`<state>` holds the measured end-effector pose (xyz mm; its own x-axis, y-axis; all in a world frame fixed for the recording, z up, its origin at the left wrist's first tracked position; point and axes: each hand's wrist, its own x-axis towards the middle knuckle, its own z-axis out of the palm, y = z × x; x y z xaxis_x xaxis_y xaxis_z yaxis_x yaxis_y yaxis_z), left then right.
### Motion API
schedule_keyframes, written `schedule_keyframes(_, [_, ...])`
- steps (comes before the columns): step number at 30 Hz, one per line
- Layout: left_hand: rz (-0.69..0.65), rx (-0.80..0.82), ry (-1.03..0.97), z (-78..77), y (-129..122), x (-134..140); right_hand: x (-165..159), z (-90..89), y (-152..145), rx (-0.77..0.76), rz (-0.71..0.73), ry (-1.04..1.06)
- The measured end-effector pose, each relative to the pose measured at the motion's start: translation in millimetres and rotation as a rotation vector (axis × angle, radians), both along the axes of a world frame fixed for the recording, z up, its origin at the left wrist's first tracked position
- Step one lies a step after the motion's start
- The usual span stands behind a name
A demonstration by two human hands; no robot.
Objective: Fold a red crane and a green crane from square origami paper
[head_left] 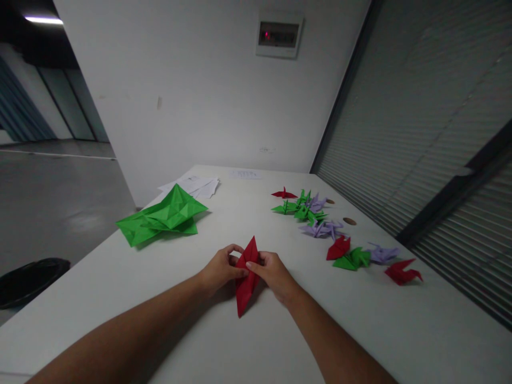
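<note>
A red piece of folded paper, long and diamond-shaped with pointed ends, is between my two hands over the near middle of the white table. My left hand grips its left edge, thumb on the front and fingers behind. On the opposite edge, my right hand pinches it, with the thumb laid across the front near the centre. Both hands are closed on the paper. The fingertips behind the paper are partly hidden.
Creased green paper sheets lie on the left of the table. Folded paper cranes in green, purple and red spread along the right side, with a red one nearest. White papers lie farther back. A black bin stands left.
</note>
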<state>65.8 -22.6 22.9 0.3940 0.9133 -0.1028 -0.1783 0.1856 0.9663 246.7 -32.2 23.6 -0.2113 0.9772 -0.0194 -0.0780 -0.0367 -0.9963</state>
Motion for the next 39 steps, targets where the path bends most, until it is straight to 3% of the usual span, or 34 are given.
schedule_keyframes(16, [0.040, -0.023, -0.121, 2.3, -0.1, -0.1, -0.7, 2.9, -2.4, 0.005, 0.044, 0.050])
schedule_keyframes(27, [0.119, 0.083, -0.166, -1.6, 2.2, 1.3, -0.5, 9.2, -5.5, 0.030, 0.078, 0.092])
schedule_keyframes(32, [0.152, 0.184, -0.088, -0.3, 4.6, 0.5, 1.5, 7.6, -5.3, 0.061, 0.079, 0.072])
schedule_keyframes(36, [0.285, 0.322, 0.112, -0.5, 6.1, -1.1, 3.2, 6.1, -4.4, 0.090, 0.092, 0.037])
schedule_keyframes(39, [0.290, 0.323, 0.149, -0.6, 6.4, -1.4, 3.1, 7.3, -5.1, 0.105, 0.118, 0.047])
